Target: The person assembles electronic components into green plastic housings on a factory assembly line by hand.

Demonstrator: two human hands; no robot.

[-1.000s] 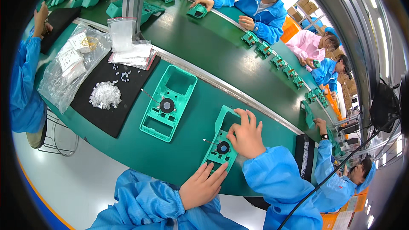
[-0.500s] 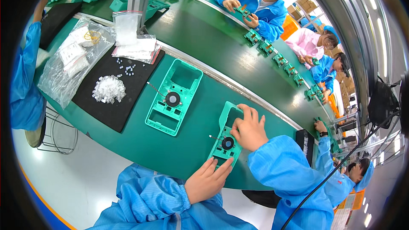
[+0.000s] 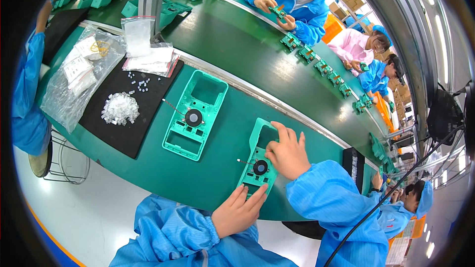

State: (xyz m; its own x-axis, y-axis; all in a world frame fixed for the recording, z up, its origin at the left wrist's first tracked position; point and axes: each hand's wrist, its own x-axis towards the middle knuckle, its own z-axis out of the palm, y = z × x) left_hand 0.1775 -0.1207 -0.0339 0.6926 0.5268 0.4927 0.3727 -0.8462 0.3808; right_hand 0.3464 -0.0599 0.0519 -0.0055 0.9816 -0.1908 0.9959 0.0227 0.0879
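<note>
A green plastic housing [image 3: 252, 154] lies in front of me on the table. Fixed in its middle is a round black speaker [image 3: 260, 167], with a thin wire running left to a small white connector. My left hand [image 3: 240, 211] holds the near end, its fingers laid over the lower rim. Around the far right side is my right hand [image 3: 288, 151], index finger at the top edge and thumb inside above the speaker; what the thumb touches is hidden. To the left lies a second green housing [image 3: 217, 94], with its own speaker [image 3: 193, 117] and wire.
On a black mat [image 3: 116, 138] sit a pile of clear small parts [image 3: 120, 109] and several bluish bits. Plastic bags [image 3: 69, 96] lie beside it. Beyond a metal rail, a green conveyor [image 3: 232, 34] carries several green assemblies [image 3: 324, 67]. Co-workers sit opposite. A black box [image 3: 352, 165] stands right.
My view has shifted slightly, so the table's things appear a little further left. My right thumb has moved slightly over the housing; both hands stay on it. A co-worker's arm at right has lowered.
</note>
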